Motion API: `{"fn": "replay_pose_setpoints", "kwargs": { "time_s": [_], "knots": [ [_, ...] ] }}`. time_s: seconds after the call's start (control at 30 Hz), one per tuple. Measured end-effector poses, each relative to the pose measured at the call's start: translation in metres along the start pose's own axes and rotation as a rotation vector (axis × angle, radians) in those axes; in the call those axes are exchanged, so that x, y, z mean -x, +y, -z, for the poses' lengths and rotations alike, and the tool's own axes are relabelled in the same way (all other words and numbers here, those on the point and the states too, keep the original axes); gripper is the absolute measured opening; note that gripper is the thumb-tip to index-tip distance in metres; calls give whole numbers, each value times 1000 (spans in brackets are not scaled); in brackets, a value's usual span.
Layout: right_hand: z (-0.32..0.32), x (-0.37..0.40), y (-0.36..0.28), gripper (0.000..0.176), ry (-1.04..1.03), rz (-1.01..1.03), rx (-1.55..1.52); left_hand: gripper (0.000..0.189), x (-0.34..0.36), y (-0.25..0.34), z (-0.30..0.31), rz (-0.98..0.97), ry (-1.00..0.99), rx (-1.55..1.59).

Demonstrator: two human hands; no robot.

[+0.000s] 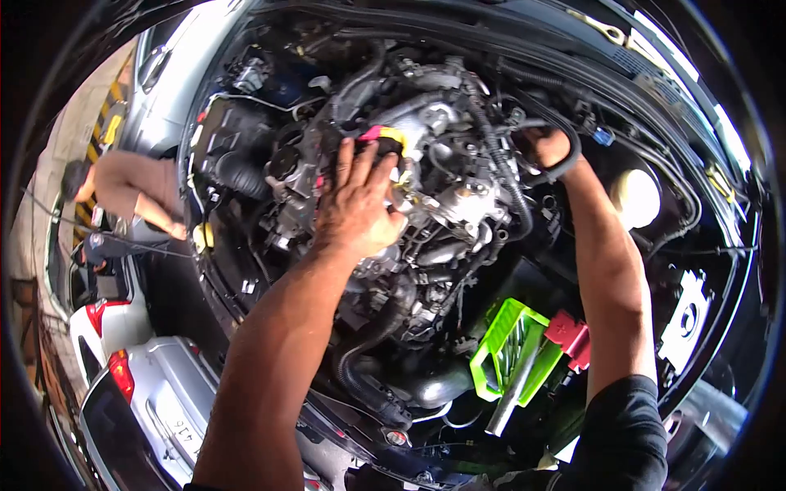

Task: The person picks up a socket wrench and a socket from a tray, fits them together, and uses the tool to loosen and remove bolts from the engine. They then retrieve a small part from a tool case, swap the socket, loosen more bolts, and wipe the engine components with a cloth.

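Observation:
Over the middle of the engine point(442, 164), my left hand point(358, 196) rests with its fingers spread, palm down, holding nothing. Its fingertips are beside a pink and yellow piece point(393, 133). My right hand point(550, 149) reaches down at the back right of the engine bay, next to a curved black hose point(571, 155). The fingers of that hand are mostly hidden among hoses and shadow, so what they touch cannot be made out.
A bright green tray point(483, 368) with metal tools sits at the front right, beside a red battery cover point(568, 340). A white reservoir point(636, 199) is right of my right forearm. Another person point(135, 184) bends at the left, near parked cars point(168, 393).

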State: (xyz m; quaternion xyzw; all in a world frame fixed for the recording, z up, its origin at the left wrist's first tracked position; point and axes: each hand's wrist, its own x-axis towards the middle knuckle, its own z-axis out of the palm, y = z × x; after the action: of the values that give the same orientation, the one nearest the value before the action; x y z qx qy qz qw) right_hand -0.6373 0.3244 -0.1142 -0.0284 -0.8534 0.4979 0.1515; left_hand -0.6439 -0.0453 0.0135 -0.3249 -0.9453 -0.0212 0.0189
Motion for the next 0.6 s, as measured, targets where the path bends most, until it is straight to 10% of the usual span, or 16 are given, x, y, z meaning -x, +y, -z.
{"fn": "replay_pose_setpoints", "kwargs": {
  "time_s": [0.13,0.2,0.33,0.4,0.47,0.6],
  "knots": [
    [-4,8,-15,21,-13,-189,-20,82,-2,0,-1,-19,3,10],
    [-9,12,-23,11,50,-536,-738,83,-1,3,1,-2,-20,-23],
    [-8,7,-16,13,-90,-763,-1091,80,-2,4,-2,-19,23,-10],
    [-2,6,-15,14,-158,-407,-779,79,-2,5,0,-32,24,-31],
    [1,0,-10,20,-66,-11,189,79,-2,5,-1,-38,31,-49],
    [-5,6,-6,25,10,-107,87,80,-2,7,-2,-49,52,-52]
  ]
}}
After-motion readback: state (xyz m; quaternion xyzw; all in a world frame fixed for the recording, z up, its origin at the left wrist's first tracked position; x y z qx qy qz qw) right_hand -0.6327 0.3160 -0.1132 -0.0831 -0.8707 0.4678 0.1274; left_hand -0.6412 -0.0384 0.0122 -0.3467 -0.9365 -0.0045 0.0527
